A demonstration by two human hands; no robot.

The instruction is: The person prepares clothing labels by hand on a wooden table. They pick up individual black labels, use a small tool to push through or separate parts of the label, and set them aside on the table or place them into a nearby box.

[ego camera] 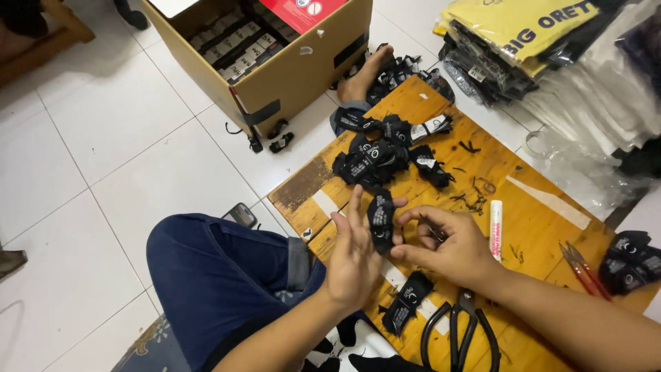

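While we sit cross-legged on the floor, this is how things lie.

Hands: our left hand (352, 258) is spread, fingers loosely open, palm turned toward a folded black item (381, 220) that rests against its fingertips; our right hand (451, 248) pinches that same item from the other side between thumb and forefinger.

Held thing: the folded black item stands upright between both hands, just above the bench.

Surface: a low wooden bench (537, 227), orange-stained and scuffed, set on white floor tiles (103, 138).

Counts on the bench: one black-handled scissors (458, 331) just below our right hand, one white marker tube (496, 229) beside it, one red-handled snips (582, 269), one loose black piece (407, 300) below our hands, one heap of black pieces (382, 155) above them, and a smaller cluster (630, 260) at the right edge.

Room: one open cardboard box (275, 55) beyond the bench; a stack of bagged garments (551, 55) to the upper right; one phone (242, 214) by our knee.

Edges: our hands work at the bench's near left corner; open tile lies to the left.
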